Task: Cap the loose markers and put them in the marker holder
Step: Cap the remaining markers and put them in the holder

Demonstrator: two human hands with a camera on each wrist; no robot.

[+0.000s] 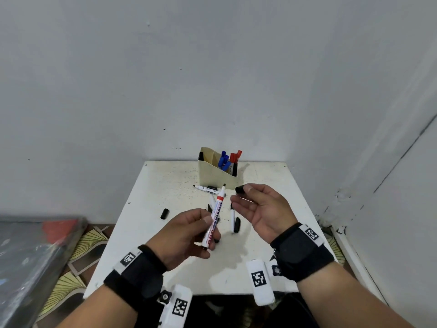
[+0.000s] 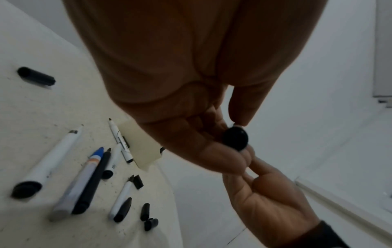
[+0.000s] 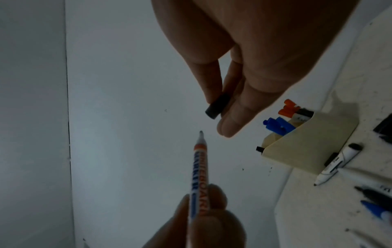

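My left hand point(image 1: 208, 223) grips an uncapped white marker with a red band point(image 1: 215, 214), its tip pointing up and away from me. My right hand point(image 1: 241, 194) pinches a black cap point(image 1: 239, 189) between thumb and forefinger, a short gap right of the marker's tip point(image 3: 201, 132). In the right wrist view the cap point(image 3: 217, 107) sits just above and right of that tip. The beige marker holder point(image 1: 216, 176) stands at the table's far edge with blue and red capped markers point(image 1: 228, 159) inside. Several uncapped markers point(image 2: 93, 181) and loose black caps point(image 2: 36, 78) lie on the table.
The small white table point(image 1: 165, 181) is set in a corner, with grey walls behind and on the right. One marker point(image 1: 208, 189) lies right against the holder's front. A clear plastic box point(image 1: 35, 256) sits on the patterned floor to the left.
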